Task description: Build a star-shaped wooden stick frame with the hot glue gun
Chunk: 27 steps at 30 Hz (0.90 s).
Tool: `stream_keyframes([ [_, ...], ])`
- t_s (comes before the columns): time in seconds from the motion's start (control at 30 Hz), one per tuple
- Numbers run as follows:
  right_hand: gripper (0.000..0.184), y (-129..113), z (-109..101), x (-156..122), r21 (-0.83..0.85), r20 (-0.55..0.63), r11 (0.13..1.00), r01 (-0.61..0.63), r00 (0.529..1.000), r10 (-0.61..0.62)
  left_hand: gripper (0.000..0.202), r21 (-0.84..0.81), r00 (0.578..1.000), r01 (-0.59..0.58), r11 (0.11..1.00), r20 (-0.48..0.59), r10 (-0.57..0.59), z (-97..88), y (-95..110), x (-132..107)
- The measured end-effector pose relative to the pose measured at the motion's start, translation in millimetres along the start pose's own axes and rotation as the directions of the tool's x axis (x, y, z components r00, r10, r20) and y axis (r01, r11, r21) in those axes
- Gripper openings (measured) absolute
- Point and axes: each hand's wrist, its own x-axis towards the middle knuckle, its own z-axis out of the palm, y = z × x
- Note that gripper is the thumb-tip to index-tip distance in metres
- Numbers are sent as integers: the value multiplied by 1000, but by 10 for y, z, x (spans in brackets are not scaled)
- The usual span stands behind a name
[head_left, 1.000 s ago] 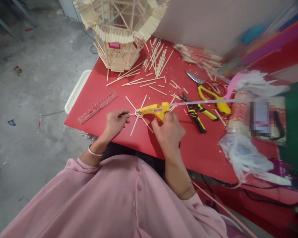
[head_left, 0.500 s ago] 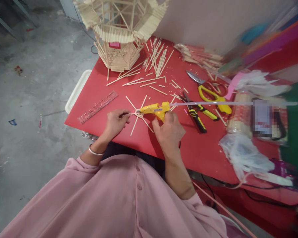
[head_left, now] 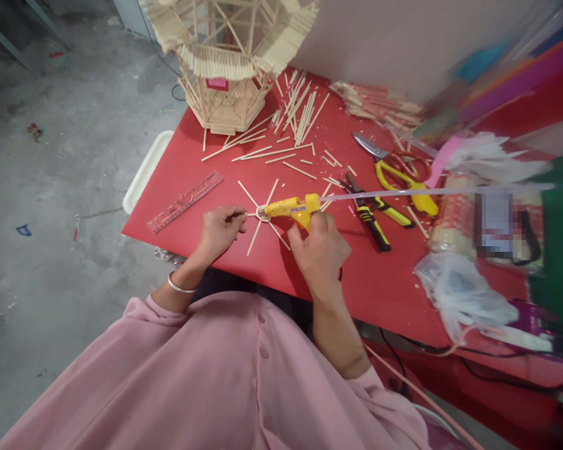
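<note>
My right hand (head_left: 323, 247) is wrapped round the grip of a yellow hot glue gun (head_left: 288, 207). A long translucent glue stick (head_left: 398, 194) sticks out of the gun's back and reaches to the right. The nozzle points left, over the centre of a spoked frame of thin wooden sticks (head_left: 255, 239) on the red table. A small ring of short pieces shows at the frame's middle, partly hidden by the nozzle. With its fingertips pinched, my left hand (head_left: 219, 232) holds the left-pointing wooden stick (head_left: 251, 215) of that frame.
A clear ruler (head_left: 186, 201) lies to the left. Behind stands a wooden stick pavilion model (head_left: 228, 103), with loose sticks (head_left: 304, 115) beside it. Black-and-yellow pliers (head_left: 373, 222), yellow-handled scissors (head_left: 406, 185) and a plastic bag (head_left: 462, 290) are on the right.
The far end of the glue stick has swung slightly towards the back of the table. Both hands and the stick frame stay almost in the same place.
</note>
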Motion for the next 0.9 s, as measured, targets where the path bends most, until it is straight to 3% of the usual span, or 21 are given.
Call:
stream_keyframes([
  [0.9,38,-14,-7,7,34,-12,999,0,1000,0,6,-50,999,53,997,8,-53,24,45,-11],
])
